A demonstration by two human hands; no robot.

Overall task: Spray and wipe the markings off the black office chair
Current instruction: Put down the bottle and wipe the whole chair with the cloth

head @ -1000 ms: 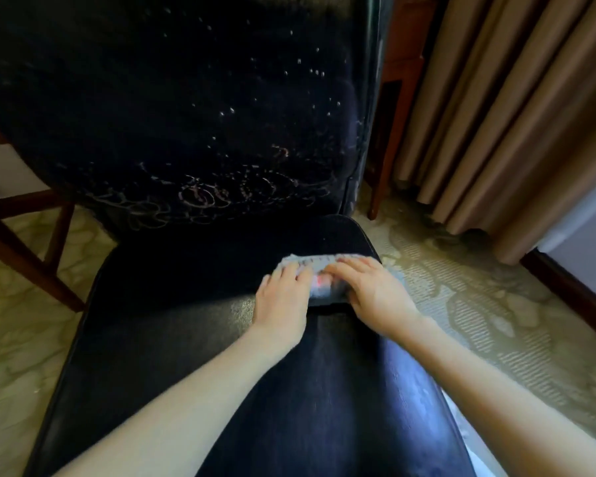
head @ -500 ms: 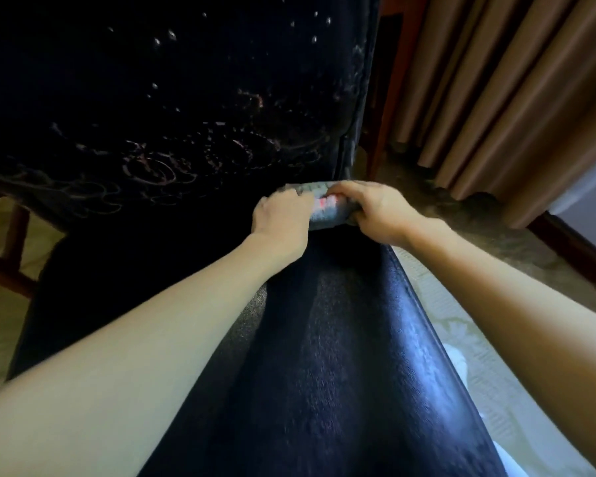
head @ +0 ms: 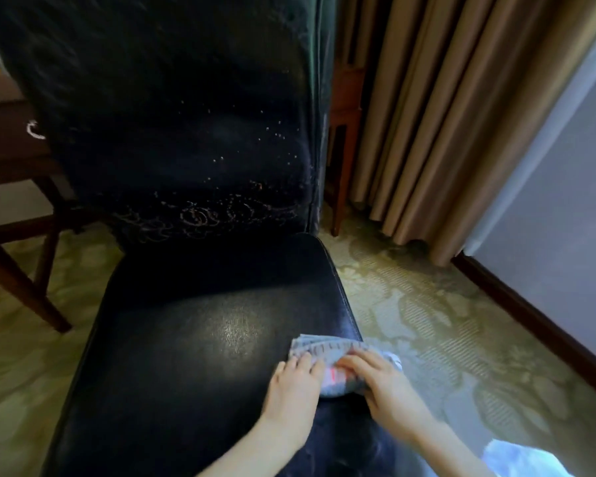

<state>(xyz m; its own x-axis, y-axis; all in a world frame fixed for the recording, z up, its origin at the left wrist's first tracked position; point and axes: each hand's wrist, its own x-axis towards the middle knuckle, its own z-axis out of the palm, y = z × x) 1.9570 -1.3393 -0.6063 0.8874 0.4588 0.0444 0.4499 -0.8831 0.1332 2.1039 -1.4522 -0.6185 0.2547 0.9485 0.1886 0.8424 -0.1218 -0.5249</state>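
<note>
The black office chair (head: 193,346) fills the middle of the view, its seat shiny and its backrest upright. Pale scribbled markings (head: 207,215) and white droplets run across the lower backrest. A grey patterned cloth (head: 327,352) lies at the seat's right edge, partly hanging over it. My left hand (head: 295,390) presses flat on the cloth's left part. My right hand (head: 382,383) holds down its right part, fingers curled over it. Both hands cover much of the cloth.
A dark wooden table with legs (head: 21,270) stands left of the chair. Beige curtains (head: 444,115) hang at the right, with a wooden leg (head: 339,180) beside the backrest. Patterned carpet (head: 444,339) covers the floor; a wall with dark skirting (head: 530,311) runs along the right.
Both hands have drawn the cloth back from the rear of the seat to its front right edge. The view has tilted up, showing more backrest.
</note>
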